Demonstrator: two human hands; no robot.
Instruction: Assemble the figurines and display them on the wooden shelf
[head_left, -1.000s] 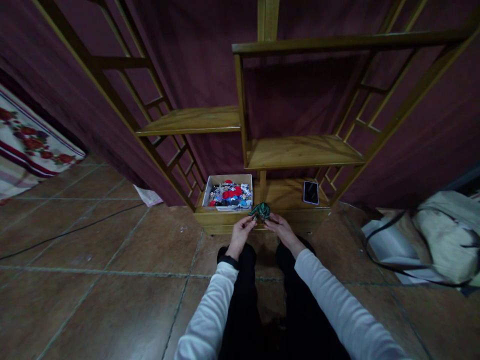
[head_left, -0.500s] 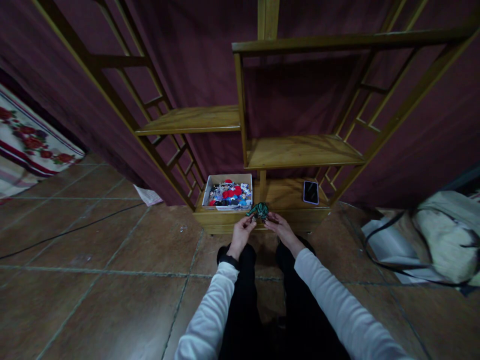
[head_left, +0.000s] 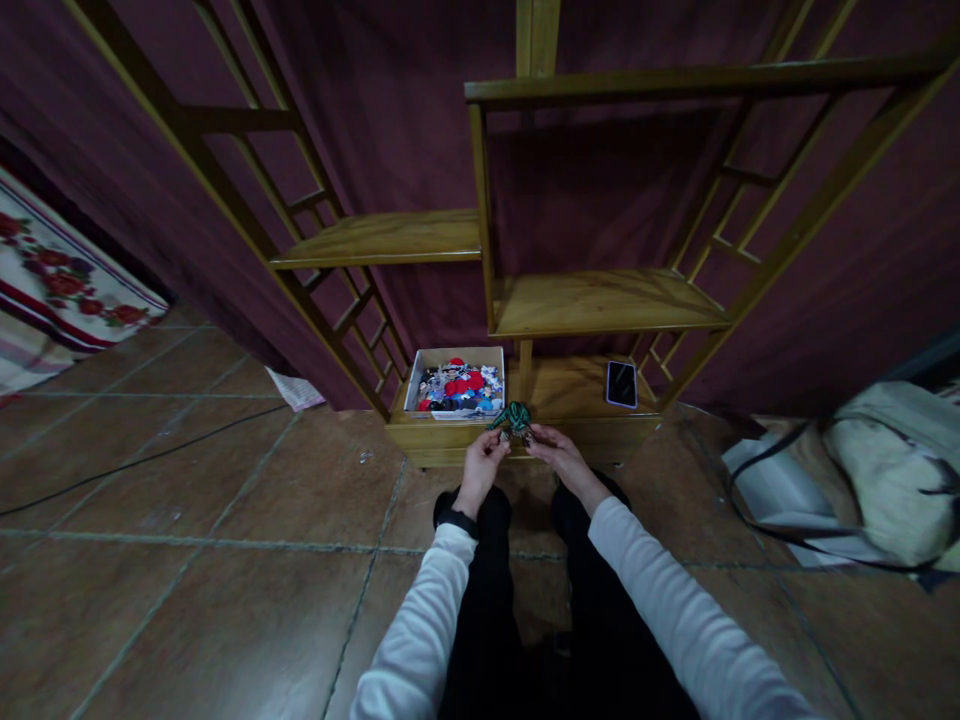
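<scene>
A small dark green item (head_left: 514,417) with shiny, patterned folds and a thin part reaching left is held between my two hands, just in front of the low base of the shelf. I cannot make out its kind. My left hand (head_left: 483,462) pinches its lower left side with thumb and fingertips. On the other side my right hand (head_left: 559,452) has its fingertips closed on the lower right edge, where pale bits show. Close behind, to the left, sits an open white box (head_left: 412,397) filled with small red, blue, white and black pieces.
The wooden shelf unit (head_left: 607,303) rises ahead, its boards above my hands. On its base at right lies a dark-screened phone (head_left: 621,385). A pale bag (head_left: 885,480) with a black strap rests on the right floor; a black cable (head_left: 150,459) crosses the left floor.
The green item has turned and shifted slightly left between my fingers, and more of its pale lower part shows. Both hands stay almost in place.
</scene>
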